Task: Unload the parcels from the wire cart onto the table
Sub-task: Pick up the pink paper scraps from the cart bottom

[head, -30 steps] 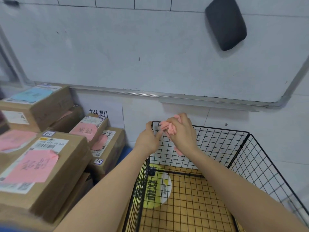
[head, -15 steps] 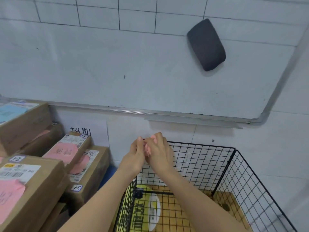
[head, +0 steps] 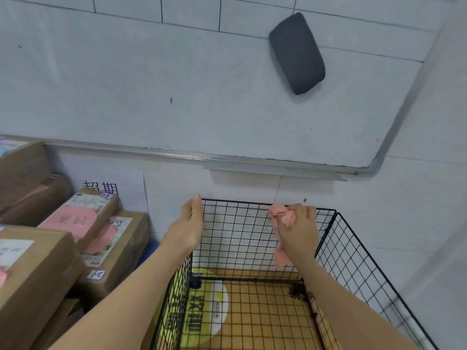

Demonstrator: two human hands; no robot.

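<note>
The black wire cart stands against the wall at the lower middle, and no parcel shows inside it. My left hand grips the far left corner of its top rim. My right hand rests at the far rim, closed around crumpled pink paper. Brown cardboard parcels with pink and white labels are stacked at the left, apart from the cart. A large parcel lies nearest me at the lower left.
A whiteboard with a dark eraser hangs on the tiled wall above the cart. A paper sign with black characters is on the wall behind the parcels. Through the cart's wire floor I see yellow tiles and a round sticker.
My hands were together over the cart's corner and have moved apart: the left onto the rim corner, the right along the far rim with the pink paper. The view shifted slightly.
</note>
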